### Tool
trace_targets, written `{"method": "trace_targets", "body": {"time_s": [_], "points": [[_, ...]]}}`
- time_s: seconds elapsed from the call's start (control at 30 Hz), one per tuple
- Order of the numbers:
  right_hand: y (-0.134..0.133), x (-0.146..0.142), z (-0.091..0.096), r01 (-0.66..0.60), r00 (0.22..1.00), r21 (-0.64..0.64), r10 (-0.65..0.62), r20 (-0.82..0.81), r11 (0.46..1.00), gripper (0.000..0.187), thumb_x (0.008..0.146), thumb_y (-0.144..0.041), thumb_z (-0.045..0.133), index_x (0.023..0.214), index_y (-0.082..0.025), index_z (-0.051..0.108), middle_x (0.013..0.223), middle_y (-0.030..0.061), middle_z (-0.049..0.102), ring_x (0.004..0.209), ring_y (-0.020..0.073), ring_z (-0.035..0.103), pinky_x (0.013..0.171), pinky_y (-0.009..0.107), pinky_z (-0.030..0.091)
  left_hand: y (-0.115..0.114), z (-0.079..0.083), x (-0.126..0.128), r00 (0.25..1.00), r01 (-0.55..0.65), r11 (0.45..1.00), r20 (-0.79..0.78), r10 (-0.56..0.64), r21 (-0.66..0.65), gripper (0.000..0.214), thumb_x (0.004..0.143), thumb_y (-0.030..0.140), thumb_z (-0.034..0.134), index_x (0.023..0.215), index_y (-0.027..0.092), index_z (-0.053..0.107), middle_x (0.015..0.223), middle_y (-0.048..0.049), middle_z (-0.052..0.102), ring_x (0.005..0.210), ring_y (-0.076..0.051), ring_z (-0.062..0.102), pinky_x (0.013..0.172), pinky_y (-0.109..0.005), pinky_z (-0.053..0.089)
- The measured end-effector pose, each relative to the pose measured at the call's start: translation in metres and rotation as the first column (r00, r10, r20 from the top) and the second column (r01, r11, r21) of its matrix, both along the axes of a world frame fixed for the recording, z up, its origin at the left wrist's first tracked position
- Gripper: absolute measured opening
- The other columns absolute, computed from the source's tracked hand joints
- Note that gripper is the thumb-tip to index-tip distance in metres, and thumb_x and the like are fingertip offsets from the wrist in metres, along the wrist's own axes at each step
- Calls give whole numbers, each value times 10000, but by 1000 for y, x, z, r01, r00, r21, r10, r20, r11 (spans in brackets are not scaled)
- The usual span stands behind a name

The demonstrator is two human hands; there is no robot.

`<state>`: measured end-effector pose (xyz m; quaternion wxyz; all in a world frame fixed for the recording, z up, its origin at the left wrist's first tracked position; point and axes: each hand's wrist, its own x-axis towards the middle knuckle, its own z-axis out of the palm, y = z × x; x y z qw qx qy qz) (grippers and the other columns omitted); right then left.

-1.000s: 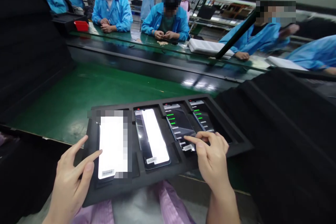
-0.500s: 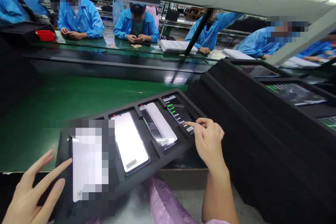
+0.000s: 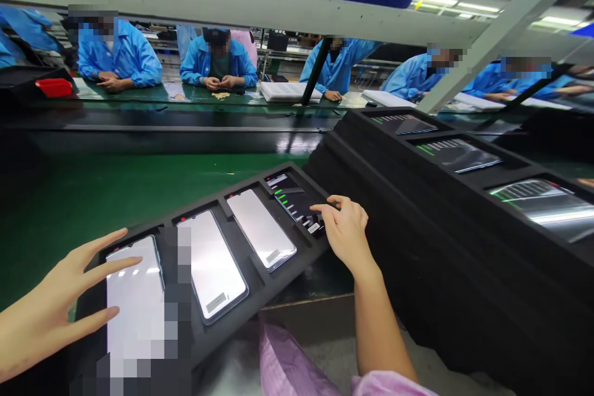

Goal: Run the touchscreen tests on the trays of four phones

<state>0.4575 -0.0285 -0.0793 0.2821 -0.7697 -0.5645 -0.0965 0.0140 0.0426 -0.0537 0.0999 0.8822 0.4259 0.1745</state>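
A black foam tray lies at a slant in front of me, with several smartphones in its slots. My left hand is open, fingers spread over the leftmost phone, whose screen is white and partly blurred out. Two more phones, the second and the third, also glow white and carry small labels near their lower ends. On the rightmost phone the screen is dark with green and white bars. My right hand hovers at it with the index finger stretched out; whether it touches the glass I cannot tell.
To the right stands a stack of black foam trays, its top one holding several phones. A green bench runs behind my tray. Across the line sit several people in blue coats, near a red bin and a white tray.
My left hand has moved from the tray's left side over the leftmost phone. The third phone's screen has turned from partly dark to fully white. The whole view has shifted.
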Motion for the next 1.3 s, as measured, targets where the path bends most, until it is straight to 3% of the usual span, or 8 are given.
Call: {"method": "trace_targets", "body": {"time_s": [0.17, 0.33, 0.47, 0.73, 0.9, 1.1, 1.3], "points": [[0, 3, -4, -32, 998, 27, 33, -49, 999, 432, 924, -327, 270, 936, -271, 699, 1041, 61, 528, 943, 211, 473, 962, 495, 300, 20, 13, 14, 948, 208, 976, -231, -217, -64, 533, 722, 427, 609, 1233, 503, 477, 1448, 18, 390, 1239, -324, 465, 865, -476, 499], [-1, 7, -6, -4, 998, 46, 7, -57, 999, 429, 929, -364, 263, 982, -272, 679, 1033, 63, 544, 933, 211, 488, 948, 495, 315, 20, 18, 34, 920, 230, 958, -284, -272, -172, 725, 588, 260, 666, 1242, 499, 466, 1483, 33, 310, 1328, -350, 327, 942, -544, 420], [-3, 8, -7, 0, 999, 19, 1, -46, 1000, 410, 922, -407, 288, 1028, -266, 658, 1106, 76, 542, 1044, 238, 486, 985, 536, 288, 21, 14, 45, 931, 232, 961, -253, -264, -147, 827, 519, 148, 603, 1257, 490, 453, 1504, 52, 244, 1374, -343, 214, 1014, -614, 280], [-14, 5, -8, -54, 992, 14, 55, -113, 998, 506, 941, -393, 234, 801, -270, 705, 1106, 51, 581, 1097, 220, 508, 1043, 561, 216, 33, 13, 55, 877, 299, 927, -319, -361, -228, 897, 517, 165, 646, 1315, 474, 378, 1527, 15, 166, 1367, -395, 141, 981, -654, 270], [-18, 2, -14, -80, 992, -49, 75, -98, 996, 489, 947, -370, 248, 815, -271, 708, 1124, 52, 575, 1121, 215, 492, 1048, 539, 229, 34, 19, 62, 862, 315, 920, -336, -380, -232, 913, 533, 189, 679, 1327, 488, 341, 1533, 15, 149, 1367, -397, 145, 985, -657, 265], [-15, -3, -10, -57, 998, 13, 57, -33, 998, 507, 950, -393, 205, 932, -270, 697, 1156, 70, 551, 1146, 223, 464, 1048, 529, 236, 36, 15, 60, 848, 325, 905, -338, -407, -275, 938, 537, 209, 705, 1352, 458, 314, 1547, 6, 65, 1367, -421, 76, 1000, -671, 223], [0, -9, -6, -108, 993, -86, 105, -48, 990, 505, 949, -409, 189, 1006, -287, 676, 1188, 81, 531, 1179, 233, 446, 1053, 553, 226, 38, 9, 55, 855, 323, 906, -326, -403, -274, 963, 540, 214, 705, 1366, 462, 277, 1549, 14, 5, 1366, -429, 48, 1004, -665, 235]]}}
